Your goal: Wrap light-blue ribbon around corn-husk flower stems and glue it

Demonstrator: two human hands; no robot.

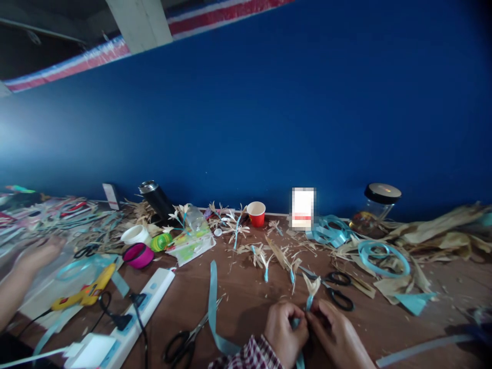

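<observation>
My left hand (286,330) is closed in a pinch on a light blue ribbon (300,360), whose tail hangs below the fingers. Close beside it, my right hand (338,330) pinches the stem of a small corn husk flower (311,285). Pale petals fan out at the top of this flower, and blue ribbon wraps the stem just under them. Part of the stem is hidden behind my fingers. A longer strip of blue ribbon (213,307) lies left of my left hand, beside open scissors (188,338). Black-handled scissors (338,289) rest beyond my right hand.
Several husk flowers (265,261) lie ahead, near a red paper cup (256,214). Ribbon rolls (384,258), a lidded jar (378,207) and dried husks (442,236) are at right. A power strip (154,297), glue gun (86,292) and another person's arm (31,266) are at left.
</observation>
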